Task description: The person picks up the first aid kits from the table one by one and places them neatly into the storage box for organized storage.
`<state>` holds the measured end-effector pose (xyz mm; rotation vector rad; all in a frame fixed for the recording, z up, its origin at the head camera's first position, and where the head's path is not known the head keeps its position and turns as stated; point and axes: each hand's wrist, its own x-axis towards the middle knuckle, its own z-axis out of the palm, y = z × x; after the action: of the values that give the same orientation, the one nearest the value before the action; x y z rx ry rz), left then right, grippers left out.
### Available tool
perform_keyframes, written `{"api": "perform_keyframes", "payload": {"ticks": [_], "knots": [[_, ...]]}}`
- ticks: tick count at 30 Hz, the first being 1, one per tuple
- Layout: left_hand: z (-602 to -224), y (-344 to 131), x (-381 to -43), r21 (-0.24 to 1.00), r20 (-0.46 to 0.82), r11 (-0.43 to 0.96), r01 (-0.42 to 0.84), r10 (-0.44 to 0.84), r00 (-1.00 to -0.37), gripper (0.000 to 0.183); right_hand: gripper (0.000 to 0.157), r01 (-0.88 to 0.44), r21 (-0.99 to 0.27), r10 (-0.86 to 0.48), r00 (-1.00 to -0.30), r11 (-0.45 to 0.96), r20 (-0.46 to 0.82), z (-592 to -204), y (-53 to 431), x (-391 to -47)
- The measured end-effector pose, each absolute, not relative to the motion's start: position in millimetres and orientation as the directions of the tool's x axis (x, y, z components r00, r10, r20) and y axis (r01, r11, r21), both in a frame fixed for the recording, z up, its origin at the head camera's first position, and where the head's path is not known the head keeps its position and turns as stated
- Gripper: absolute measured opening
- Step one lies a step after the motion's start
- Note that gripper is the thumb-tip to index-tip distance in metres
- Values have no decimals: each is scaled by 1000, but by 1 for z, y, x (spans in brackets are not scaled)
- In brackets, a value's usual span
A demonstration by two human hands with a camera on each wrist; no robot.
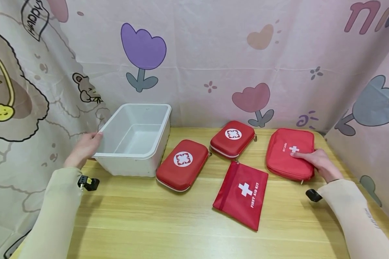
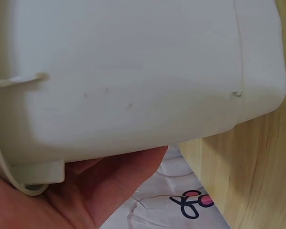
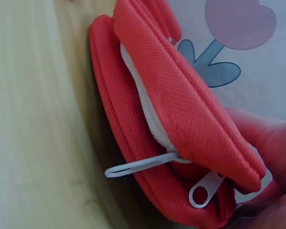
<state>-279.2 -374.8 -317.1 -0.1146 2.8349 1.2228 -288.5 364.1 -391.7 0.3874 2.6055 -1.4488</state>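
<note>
A white plastic bin (image 1: 129, 165) stands at the left of the table, and my left hand (image 1: 84, 147) grips its left rim. The left wrist view shows the bin's outer wall (image 2: 133, 57) with the fingers hooked under the rim. At the right, my right hand (image 1: 321, 163) holds a red zippered first aid pouch (image 1: 278, 158), thumb on top and the fingers hidden beneath. Close up, the side of the pouch (image 3: 181, 109) shows two zipper pulls (image 3: 207, 188). Two red hard-shell first aid cases (image 1: 181, 178) (image 1: 241, 142) and a flat red first aid pouch (image 1: 236, 208) lie between the hands.
The wooden table (image 1: 168, 223) meets a patterned cloth (image 1: 194, 46) that hangs behind and at both sides. Black wrist cameras (image 1: 91, 183) are strapped on both sleeves. The hard-shell case nearer the left lies right beside the bin.
</note>
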Motion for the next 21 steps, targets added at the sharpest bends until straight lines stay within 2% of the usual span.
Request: {"api": "perform_keyframes", "payload": {"ticks": [2, 5, 12, 21], "knots": [[-317, -375, -279, 721, -70, 688, -85, -50, -996, 75, 58, 305, -845, 137, -952, 439, -272, -391, 365, -288], [-316, -375, -280, 719, -68, 690, -84, -51, -996, 75, 49, 334, -865, 131, -943, 374, -307, -390, 366, -287], [-316, -374, -280, 710, -62, 698, -90, -65, -996, 74, 55, 342, -872, 166, -939, 350, -301, -395, 364, -283], [-317, -374, -279, 712, -63, 695, -100, -78, -995, 75, 39, 245, -958, 89, -968, 147, -234, -391, 356, -283]]}}
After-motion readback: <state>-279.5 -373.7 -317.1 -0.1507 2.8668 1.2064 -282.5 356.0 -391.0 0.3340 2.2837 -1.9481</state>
